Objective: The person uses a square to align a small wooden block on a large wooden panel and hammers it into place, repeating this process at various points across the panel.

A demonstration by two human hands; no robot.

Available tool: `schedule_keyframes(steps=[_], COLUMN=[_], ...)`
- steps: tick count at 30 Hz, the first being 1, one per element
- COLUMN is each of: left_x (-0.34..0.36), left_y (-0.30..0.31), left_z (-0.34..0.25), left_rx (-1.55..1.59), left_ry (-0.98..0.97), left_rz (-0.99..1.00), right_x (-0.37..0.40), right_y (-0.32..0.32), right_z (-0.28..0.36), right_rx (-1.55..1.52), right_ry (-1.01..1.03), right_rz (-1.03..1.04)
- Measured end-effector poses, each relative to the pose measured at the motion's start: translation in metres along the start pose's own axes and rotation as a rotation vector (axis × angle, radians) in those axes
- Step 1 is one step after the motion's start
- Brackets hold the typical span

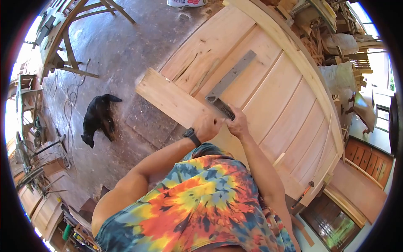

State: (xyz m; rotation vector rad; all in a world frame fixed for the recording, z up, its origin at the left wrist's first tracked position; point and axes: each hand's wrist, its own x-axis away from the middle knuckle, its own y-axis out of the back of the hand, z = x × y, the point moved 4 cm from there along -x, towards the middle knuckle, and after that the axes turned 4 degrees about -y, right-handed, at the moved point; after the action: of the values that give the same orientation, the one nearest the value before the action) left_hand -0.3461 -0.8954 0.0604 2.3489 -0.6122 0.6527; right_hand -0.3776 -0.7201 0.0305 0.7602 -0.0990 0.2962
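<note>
A large pale wooden panel (277, 109) of several boards within a frame lies in front of me. On it rests a try square (233, 75), its long grey blade pointing away and its dark stock toward me. My right hand (238, 122) has its fingers closed around the near end of that stock. My left hand (207, 127), with a watch (192, 136) on its wrist, is curled closed just left of it, over the near frame board (168, 94). Whatever lies between the left fingers, if anything, is too small or hidden to make out.
A black dog (100, 117) stands on the concrete floor at left. Cords and a wooden trestle (69, 42) are beyond it. An orange-and-black tool (303, 195) lies at the panel's near right corner. Wood scraps and bags (338, 77) crowd the far right.
</note>
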Motion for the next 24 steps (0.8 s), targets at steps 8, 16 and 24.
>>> schedule_keyframes(steps=[8, 16, 24], left_x=[-0.036, -0.042, -0.047], left_y=[0.007, 0.013, 0.014], left_z=[0.006, 0.017, 0.016], left_rx=[-0.254, -0.329, -0.336], left_ry=[-0.835, -0.857, -0.783], left_rz=[-0.433, -0.395, -0.455], right_x=[-0.008, 0.024, 0.024], right_y=[-0.012, -0.010, -0.007], right_z=[0.017, 0.025, 0.030], right_rx=[0.206, 0.279, 0.227], right_ry=[0.141, -0.111, -0.058], right_rz=[-0.023, -0.110, -0.080])
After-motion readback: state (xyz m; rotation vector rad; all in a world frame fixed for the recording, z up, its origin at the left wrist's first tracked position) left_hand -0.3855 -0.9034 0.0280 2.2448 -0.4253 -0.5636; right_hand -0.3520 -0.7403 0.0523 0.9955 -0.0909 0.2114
